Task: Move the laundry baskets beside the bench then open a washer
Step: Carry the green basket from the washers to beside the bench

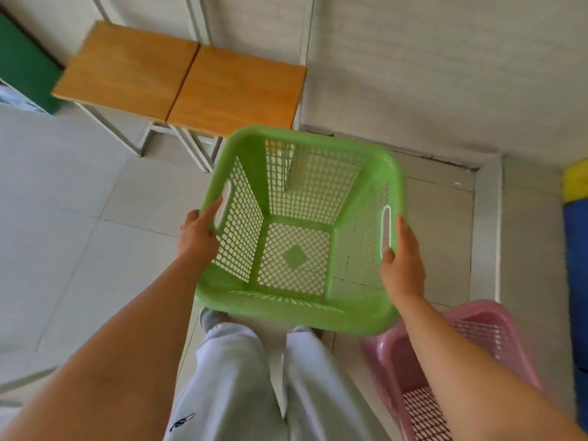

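An empty green laundry basket (pixel 296 313) with perforated walls hangs in front of me above the tiled floor. My left hand (pixel 199 233) grips its left rim by the slot handle. My right hand (pixel 402 265) grips the right rim by the other handle. A pink laundry basket (pixel 477 319) stands on the floor at the lower right, partly hidden by my right forearm. The wooden bench (pixel 184 78) with grey metal legs stands against the wall, just beyond and left of the green basket. No washer is clearly in view.
A light wall runs behind the bench and turns a corner at the right. Blue and yellow objects (pixel 576 249) stand at the right edge. A green panel (pixel 22 65) is at the far left. My legs in light trousers (pixel 254 377) are below the basket.
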`<state>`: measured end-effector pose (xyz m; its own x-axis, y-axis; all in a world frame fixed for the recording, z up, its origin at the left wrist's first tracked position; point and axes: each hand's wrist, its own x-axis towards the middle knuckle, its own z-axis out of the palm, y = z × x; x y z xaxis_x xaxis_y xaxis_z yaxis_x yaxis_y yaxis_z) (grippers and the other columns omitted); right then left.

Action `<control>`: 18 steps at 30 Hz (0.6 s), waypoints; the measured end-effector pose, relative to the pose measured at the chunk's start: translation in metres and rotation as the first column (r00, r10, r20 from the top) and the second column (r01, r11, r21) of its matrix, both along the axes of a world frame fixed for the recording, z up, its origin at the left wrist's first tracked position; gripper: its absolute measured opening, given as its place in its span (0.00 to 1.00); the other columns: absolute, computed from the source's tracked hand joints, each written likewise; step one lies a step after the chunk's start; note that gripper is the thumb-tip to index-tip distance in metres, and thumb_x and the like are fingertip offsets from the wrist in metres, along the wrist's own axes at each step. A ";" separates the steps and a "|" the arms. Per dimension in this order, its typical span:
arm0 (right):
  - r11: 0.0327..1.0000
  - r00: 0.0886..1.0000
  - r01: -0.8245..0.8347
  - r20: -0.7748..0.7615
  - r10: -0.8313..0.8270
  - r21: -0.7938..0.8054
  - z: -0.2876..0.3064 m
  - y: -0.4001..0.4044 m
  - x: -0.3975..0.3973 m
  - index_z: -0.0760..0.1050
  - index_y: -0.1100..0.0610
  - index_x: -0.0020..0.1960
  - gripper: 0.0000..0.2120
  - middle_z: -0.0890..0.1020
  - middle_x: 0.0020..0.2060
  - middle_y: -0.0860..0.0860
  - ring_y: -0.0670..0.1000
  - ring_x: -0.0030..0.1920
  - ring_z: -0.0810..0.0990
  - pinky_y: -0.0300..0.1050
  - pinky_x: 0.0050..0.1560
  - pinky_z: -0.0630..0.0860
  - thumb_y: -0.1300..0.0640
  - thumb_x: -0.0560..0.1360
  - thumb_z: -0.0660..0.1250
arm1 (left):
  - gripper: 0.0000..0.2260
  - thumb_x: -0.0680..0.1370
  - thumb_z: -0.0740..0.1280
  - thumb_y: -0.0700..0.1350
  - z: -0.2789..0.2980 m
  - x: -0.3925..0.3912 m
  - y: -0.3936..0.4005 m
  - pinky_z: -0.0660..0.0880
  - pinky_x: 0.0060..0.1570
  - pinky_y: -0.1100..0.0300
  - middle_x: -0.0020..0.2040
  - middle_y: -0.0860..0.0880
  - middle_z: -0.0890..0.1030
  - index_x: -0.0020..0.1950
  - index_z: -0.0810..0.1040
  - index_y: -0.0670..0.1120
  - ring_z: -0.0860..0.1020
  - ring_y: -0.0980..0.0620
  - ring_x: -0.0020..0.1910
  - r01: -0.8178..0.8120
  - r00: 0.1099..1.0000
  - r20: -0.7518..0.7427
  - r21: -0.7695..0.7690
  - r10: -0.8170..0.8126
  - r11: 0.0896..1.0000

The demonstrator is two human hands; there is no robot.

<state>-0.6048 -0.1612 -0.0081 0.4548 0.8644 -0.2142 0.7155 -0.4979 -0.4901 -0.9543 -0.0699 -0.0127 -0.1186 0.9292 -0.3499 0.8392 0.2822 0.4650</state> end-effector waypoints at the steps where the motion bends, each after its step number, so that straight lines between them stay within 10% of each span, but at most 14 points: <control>1: 1.000 1.000 -0.029 0.002 0.029 0.000 0.004 0.006 -0.013 0.48 0.46 0.79 0.33 0.57 0.78 0.53 0.59 0.68 0.72 0.53 0.60 0.74 0.62 0.80 0.59 | 0.33 0.75 0.58 0.33 0.002 -0.015 -0.004 0.73 0.44 0.53 0.59 0.42 0.71 0.74 0.61 0.61 0.74 0.42 0.52 -0.034 0.999 -0.002 -0.001 0.034 0.999; 18: 0.928 0.928 -0.372 0.004 0.372 0.010 0.022 0.102 -0.312 0.47 0.44 0.79 0.32 0.56 0.78 0.51 0.60 0.68 0.72 0.56 0.59 0.75 0.59 0.80 0.58 | 0.34 0.75 0.57 0.32 0.035 -0.319 -0.032 0.79 0.45 0.49 0.61 0.45 0.71 0.73 0.62 0.64 0.75 0.44 0.51 -0.410 0.912 0.041 0.027 0.408 0.912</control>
